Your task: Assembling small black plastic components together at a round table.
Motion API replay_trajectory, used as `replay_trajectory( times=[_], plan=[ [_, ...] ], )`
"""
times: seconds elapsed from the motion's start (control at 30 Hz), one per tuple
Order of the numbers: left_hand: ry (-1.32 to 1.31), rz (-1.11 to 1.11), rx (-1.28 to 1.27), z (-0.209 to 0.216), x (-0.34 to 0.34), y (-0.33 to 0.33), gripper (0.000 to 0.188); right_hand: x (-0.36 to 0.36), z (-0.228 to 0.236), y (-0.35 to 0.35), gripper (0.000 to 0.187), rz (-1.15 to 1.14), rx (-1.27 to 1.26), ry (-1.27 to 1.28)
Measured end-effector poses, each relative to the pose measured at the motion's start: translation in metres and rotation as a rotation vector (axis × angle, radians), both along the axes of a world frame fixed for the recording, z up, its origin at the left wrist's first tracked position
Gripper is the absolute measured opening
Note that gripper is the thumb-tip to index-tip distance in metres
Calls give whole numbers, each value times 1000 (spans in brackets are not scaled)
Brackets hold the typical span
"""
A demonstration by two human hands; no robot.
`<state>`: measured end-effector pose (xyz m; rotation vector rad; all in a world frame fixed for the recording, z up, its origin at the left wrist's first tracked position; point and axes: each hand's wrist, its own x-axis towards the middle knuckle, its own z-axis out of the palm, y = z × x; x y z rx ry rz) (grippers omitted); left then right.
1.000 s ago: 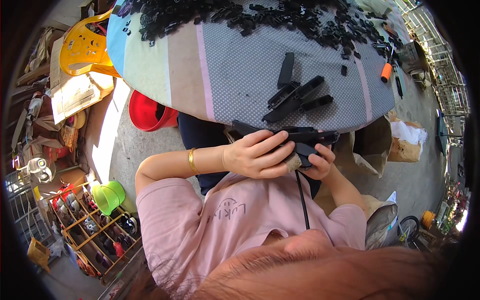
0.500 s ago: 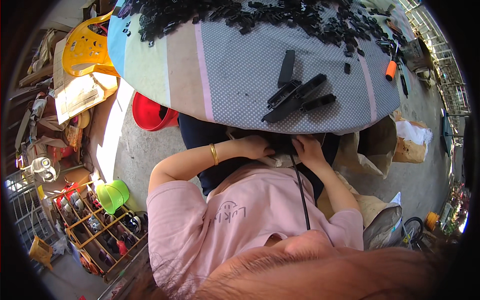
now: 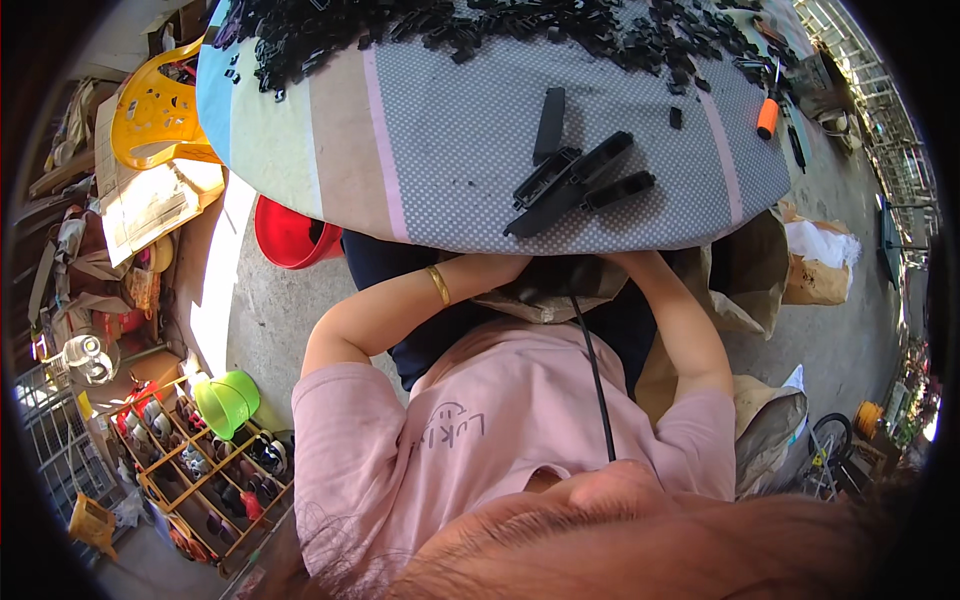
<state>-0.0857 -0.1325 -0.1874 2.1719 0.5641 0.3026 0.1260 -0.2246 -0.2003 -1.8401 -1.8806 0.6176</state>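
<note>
My left forearm and right forearm run under the near table edge, hiding my left hand and right hand; I can't tell whether either is spread, closed or holding anything. An open beige bag sits between my arms. Beyond, on the tabletop, five long black pieces lie clustered, some overlapping; whether they're finished I can't say. Farther back spreads a large heap of small black parts, so plenty seems left.
</note>
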Motion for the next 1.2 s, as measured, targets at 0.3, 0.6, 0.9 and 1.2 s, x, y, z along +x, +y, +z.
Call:
replay_trajectory(
  times=[0.3, 0.6, 0.9, 1.2],
  plan=[
    [-37, -2, 28, 0, 43, 3, 31, -39, -7, 21, 53, -197, -3, -28],
    [-97, 9, 36, 14, -8, 46, 31, 54, -30, -22, 55, -381, -24, -79],
    [-149, 77, 44, 21, -36, 77, 31, 51, -35, -42, 57, -508, -46, -124],
    [-205, 142, 88, 31, -15, 68, 31, 49, -39, -51, 59, -636, -32, -163]
  ],
)
